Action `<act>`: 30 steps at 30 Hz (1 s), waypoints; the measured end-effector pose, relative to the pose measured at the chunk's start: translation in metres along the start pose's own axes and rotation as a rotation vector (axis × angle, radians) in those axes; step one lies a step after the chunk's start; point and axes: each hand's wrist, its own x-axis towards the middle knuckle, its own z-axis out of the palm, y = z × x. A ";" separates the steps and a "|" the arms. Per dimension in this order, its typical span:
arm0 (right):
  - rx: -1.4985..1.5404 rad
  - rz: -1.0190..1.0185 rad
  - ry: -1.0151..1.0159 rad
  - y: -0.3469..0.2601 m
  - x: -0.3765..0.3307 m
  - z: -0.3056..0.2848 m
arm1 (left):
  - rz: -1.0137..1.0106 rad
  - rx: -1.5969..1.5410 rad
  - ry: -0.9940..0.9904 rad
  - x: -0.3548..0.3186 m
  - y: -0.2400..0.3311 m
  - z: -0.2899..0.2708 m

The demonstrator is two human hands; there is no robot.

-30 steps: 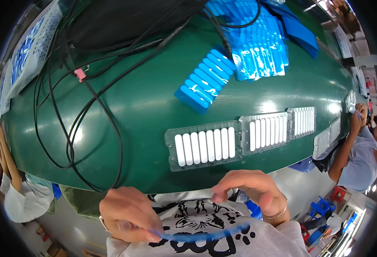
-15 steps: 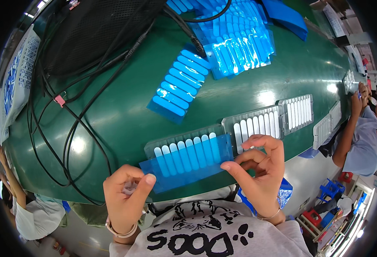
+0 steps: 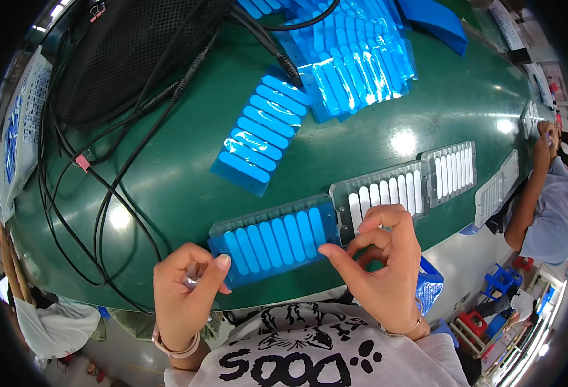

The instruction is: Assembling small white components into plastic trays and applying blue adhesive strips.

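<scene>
With the left hand (image 3: 182,303), pinching the left end of a translucent blue rectangular film sheet (image 3: 274,242) between thumb and fingers; with the right hand (image 3: 384,274), touching the sheet's right end by the thumb tip, with fingers bent; cannot tell whether gripping there or only pressing; spread over the nearest shallow, clear grey plastic tray (image 3: 268,215), leaving its far rim bare; showing blue, round-ended oblong strips in a row; to the right, just beside a second clear plastic tray (image 3: 378,176) of white oblong strips, and then a third such tray (image 3: 448,148); resting on a glossy dark-green tabletop (image 3: 335,148); beyond, near a shiny blue strip-patterned sheet (image 3: 258,135) and a heap of similar blue sheets (image 3: 355,71); farther left, near looping black cables (image 3: 188,80) and a small pink clip (image 3: 82,162).
</scene>
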 end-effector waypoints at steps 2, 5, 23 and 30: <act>-0.030 -0.017 0.018 0.001 0.000 0.001 | 0.000 -0.002 0.001 0.002 0.001 0.002; -0.034 -0.034 0.009 -0.001 0.000 0.001 | -0.009 0.015 0.013 0.000 0.003 0.000; -0.653 -0.559 -0.038 0.009 0.018 -0.015 | -0.030 0.059 0.020 0.001 0.003 0.002; -0.740 -0.602 -0.074 -0.004 0.023 -0.017 | -0.013 0.197 0.097 0.000 0.003 0.003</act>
